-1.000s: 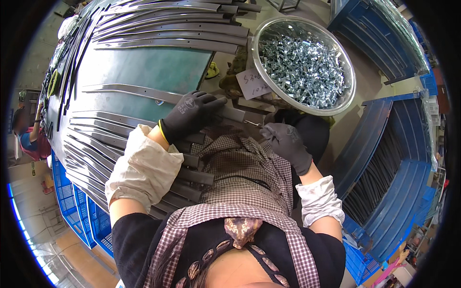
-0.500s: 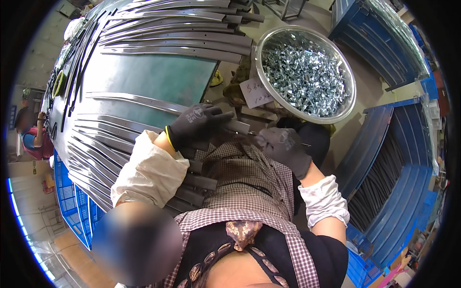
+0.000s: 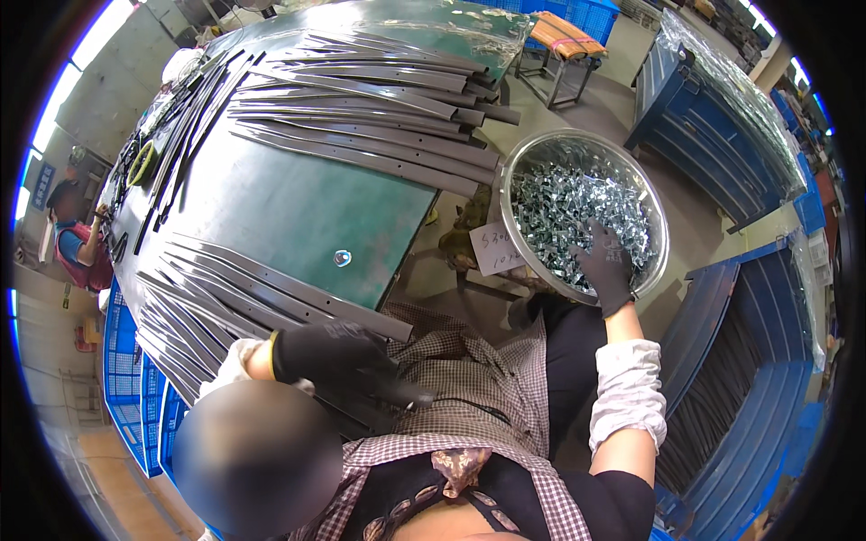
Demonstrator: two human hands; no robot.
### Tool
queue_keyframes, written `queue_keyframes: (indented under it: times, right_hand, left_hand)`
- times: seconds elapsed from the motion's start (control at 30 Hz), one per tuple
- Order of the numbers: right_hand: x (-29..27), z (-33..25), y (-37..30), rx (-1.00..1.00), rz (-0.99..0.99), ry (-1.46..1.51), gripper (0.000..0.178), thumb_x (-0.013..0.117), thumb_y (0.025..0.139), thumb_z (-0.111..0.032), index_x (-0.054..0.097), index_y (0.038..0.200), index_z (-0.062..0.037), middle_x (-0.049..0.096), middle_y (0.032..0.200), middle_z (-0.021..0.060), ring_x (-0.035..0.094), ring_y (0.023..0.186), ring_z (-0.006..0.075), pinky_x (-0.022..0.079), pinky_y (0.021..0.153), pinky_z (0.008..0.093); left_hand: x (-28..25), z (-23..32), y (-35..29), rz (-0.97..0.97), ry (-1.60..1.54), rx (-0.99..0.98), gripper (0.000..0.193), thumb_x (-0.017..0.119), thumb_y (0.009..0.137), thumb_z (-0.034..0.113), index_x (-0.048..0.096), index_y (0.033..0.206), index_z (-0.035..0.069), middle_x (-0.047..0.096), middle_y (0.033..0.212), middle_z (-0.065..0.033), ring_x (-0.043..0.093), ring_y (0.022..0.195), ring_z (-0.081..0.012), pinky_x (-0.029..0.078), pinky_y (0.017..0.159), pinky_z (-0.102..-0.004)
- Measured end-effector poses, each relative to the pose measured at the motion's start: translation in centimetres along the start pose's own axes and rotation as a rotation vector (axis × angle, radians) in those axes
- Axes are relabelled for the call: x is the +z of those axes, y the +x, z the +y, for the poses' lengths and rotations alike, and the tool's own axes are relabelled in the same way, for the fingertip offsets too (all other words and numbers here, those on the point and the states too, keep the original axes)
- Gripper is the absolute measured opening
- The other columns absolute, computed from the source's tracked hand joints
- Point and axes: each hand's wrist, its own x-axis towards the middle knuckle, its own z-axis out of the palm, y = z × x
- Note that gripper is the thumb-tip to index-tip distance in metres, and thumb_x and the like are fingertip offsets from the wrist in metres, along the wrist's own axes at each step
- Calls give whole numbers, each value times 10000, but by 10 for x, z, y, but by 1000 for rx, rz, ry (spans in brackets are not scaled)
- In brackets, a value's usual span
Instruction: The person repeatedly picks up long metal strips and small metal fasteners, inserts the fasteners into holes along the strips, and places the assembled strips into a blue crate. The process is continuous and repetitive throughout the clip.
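My right hand [image 3: 606, 263], in a dark glove, reaches into a wide round bowl [image 3: 666, 236] of small shiny metal clips [image 3: 564, 203]. Its thumb and fingers are apart among the clips; the fingertips are partly hidden. My left hand [image 3: 343, 361], also gloved, is over the near ends of several long dark strips [image 3: 262, 287] at the table's near edge. Its fingers stretch to the right, slightly blurred, and I see nothing gripped in them. Whether they touch the strip below is unclear.
More dark strips [image 3: 379, 135] lie across the far part of the green table [image 3: 334, 203]. A handwritten card [image 3: 496, 250] hangs beside the bowl. Blue metal bins [image 3: 713, 135] stand at right, blue crates [image 3: 126, 388] at left. Another person [image 3: 77, 239] is at the far left.
My right hand has left the end of a strip and moved right into the bowl. My left hand, earlier on that strip, has come nearer to me. The view has tilted farther outward.
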Motion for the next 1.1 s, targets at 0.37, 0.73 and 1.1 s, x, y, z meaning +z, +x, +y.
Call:
queue_keyframes:
  times: [0.37,0.73,1.1]
  right_hand:
    - [37,24,13,3,-49,-8,193,632,912,-285,653,997,-113,637,1076,164,682,888,388,558,780,494]
    - [11,10,7,30,63,387,224,663,857,-152,637,1058,-56,686,846,149,688,773,309,534,704,427]
    - [-26,-68,-71,135,-170,1475,327,698,904,-36,639,1225,-44,639,836,-33,500,606,18,407,527,175]
  left_hand:
    - [-92,-166,86,893,788,-342,453,679,907,262,608,1334,126,585,1378,-126,514,1303,-307,386,1069,-484]
    - [-48,-117,86,839,569,-38,319,767,724,163,659,1018,102,595,979,-101,571,982,-342,440,926,-468]
    - [-12,-73,73,886,500,28,272,771,767,205,630,971,94,622,1028,-145,607,927,-379,499,788,-436]
